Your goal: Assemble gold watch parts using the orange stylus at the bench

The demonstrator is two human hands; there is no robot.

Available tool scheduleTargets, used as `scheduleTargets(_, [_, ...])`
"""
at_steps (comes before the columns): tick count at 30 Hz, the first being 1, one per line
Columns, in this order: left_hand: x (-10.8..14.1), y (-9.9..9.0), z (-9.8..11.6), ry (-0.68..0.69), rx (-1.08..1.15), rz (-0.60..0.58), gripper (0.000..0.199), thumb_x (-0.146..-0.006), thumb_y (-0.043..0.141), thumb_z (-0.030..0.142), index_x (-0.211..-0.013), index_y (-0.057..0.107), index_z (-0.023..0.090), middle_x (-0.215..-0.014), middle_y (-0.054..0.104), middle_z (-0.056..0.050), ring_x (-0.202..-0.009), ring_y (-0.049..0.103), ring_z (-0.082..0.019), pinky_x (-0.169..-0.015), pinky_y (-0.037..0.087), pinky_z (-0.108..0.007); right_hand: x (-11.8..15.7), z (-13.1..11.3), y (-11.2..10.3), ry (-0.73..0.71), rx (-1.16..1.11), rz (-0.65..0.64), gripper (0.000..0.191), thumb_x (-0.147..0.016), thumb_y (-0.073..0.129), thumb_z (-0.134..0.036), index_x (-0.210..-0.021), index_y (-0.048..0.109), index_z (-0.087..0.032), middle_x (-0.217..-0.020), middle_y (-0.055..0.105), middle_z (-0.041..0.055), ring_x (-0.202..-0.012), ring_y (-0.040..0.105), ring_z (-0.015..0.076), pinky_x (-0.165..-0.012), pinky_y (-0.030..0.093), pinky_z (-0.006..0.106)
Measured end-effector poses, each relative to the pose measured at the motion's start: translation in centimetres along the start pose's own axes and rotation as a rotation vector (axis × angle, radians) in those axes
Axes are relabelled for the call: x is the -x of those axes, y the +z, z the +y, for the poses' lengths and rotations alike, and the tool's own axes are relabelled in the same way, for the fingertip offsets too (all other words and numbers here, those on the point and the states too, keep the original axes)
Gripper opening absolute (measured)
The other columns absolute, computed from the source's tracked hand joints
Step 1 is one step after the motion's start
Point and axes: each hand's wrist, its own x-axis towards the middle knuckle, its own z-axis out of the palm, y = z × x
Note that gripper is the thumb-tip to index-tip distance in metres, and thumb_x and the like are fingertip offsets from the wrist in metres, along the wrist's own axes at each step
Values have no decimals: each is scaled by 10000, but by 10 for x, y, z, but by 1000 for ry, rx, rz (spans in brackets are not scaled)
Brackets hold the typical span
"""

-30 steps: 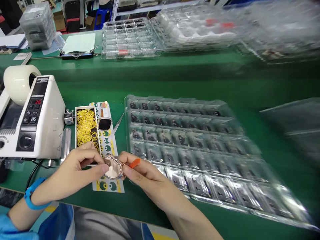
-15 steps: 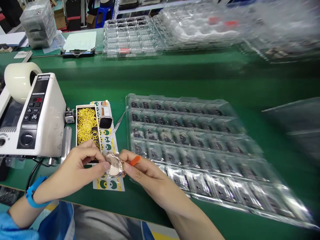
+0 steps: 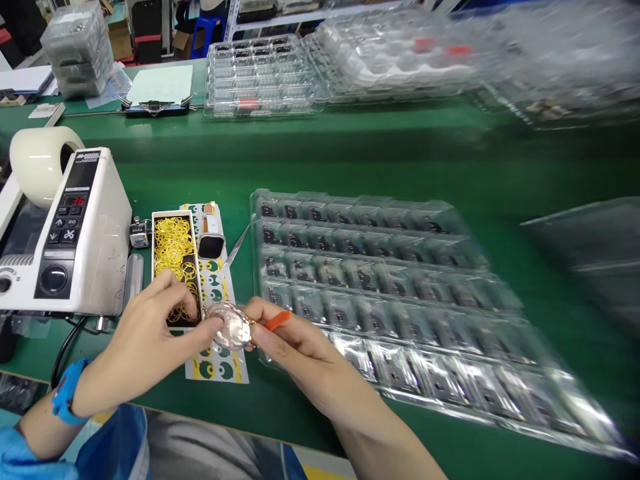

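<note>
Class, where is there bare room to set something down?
Free: the green strip between the compartment tray and raised shelf; another between the sticker sheet and the bench's near edge. Crowded: between tape dispenser and tray, with yellow-ring box, smartwatch, plus the left hand and right hand on a rose-gold watch.

Watch tilted, forefinger of left hand lifted

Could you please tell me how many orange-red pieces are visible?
4: one piece at the right hand, one on the clear plastic rear tray, two on the blurred stack beside it; more may be hidden.
</note>
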Motion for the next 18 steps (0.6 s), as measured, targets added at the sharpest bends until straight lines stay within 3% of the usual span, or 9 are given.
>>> scheduleTargets(4, [-2,-4,0,70,122,151,110,-876,631,248,-805,561,202,-770,470,26,-660,429,-125,-585,347,-270,4,1,-2,-26,-73,-4,420,-890,544,-617,-754,537,-219,-696,413,-16,-635,374,141,-596,304,278])
scheduleTargets(7, [0,0,1,253,331,238,68,-878,645,180,-866,682,236,-931,568,-13,-887,550,-160,-777,452,-306,5,1,0,-23,-92,-17,424,-881,557,-619,-753,535,-215,-690,400,-20,-622,351,136,-587,295,273])
scheduleTargets(12, [1,13,0,339,418,35,166,-866,683,211,-976,759,310,-1319,582,-45,-1231,514,-257,-1049,389,-466,3,7,8,-22,-152,-60,427,-868,569,-624,-757,538,-213,-675,405,-20,-633,378,140,-597,321,271])
scheduleTargets(18, [-2,18,-7,265,460,-151,241,-797,757,289,-1035,721,293,-1448,457,-62,-1348,407,-299,-1130,256,-546,1,12,15,-41,-195,18,423,-828,627,-618,-745,580,-206,-685,419,-12,-627,396,136,-591,363,265])
